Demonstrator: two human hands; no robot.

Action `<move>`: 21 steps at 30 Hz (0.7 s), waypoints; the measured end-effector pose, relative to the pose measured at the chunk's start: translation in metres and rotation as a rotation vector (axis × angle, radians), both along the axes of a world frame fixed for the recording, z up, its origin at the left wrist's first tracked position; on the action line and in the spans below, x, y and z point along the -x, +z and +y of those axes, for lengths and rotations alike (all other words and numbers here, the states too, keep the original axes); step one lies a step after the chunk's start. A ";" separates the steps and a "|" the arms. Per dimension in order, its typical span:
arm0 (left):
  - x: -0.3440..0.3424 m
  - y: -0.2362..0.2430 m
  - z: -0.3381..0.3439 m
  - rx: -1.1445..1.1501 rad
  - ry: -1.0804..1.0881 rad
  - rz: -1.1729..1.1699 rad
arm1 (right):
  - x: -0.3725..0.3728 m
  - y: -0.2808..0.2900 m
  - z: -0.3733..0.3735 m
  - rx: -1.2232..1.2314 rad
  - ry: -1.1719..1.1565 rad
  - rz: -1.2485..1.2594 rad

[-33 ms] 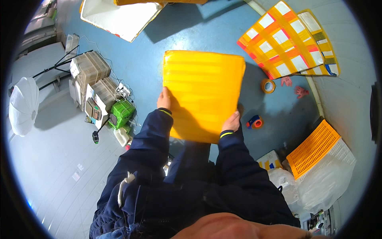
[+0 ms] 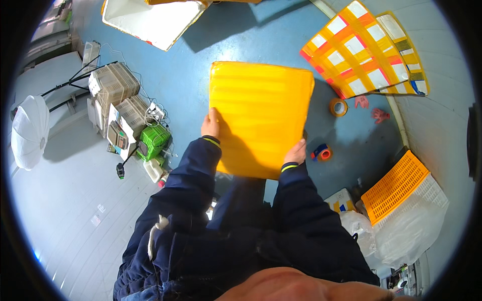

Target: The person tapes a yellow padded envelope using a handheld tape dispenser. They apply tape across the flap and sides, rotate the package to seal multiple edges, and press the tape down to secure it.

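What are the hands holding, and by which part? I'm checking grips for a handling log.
Both hands hold a flat yellow tape-wrapped package: the left hand grips its left edge, and the right hand its lower right corner.

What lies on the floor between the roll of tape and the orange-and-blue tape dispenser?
In the head view, only bare blue floor shows between the roll of tape and the tape dispenser.

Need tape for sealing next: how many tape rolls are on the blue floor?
2: a tan tape roll lying flat below the taped yellow boxes, and an orange roll on a blue dispenser just right of the right hand. Others may be hidden.
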State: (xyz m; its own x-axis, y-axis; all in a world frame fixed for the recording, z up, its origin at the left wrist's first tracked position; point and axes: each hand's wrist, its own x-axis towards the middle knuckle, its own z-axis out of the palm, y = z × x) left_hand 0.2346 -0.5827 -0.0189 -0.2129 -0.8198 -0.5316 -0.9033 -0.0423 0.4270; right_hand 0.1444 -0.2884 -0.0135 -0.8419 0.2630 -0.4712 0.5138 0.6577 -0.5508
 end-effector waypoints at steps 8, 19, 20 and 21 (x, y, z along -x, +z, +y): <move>0.044 0.080 0.096 -0.565 -0.167 0.358 | 0.070 -0.066 0.156 0.105 -0.197 -0.019; 0.004 -0.165 0.014 -0.175 -0.293 -0.042 | 0.155 -0.145 0.272 0.309 -0.502 -0.188; 0.006 -0.186 0.003 -0.186 -0.361 -0.090 | 0.159 -0.148 0.277 0.316 -0.523 -0.188; 0.011 -0.208 -0.005 -0.189 -0.315 -0.055 | 0.166 -0.151 0.280 0.316 -0.574 -0.215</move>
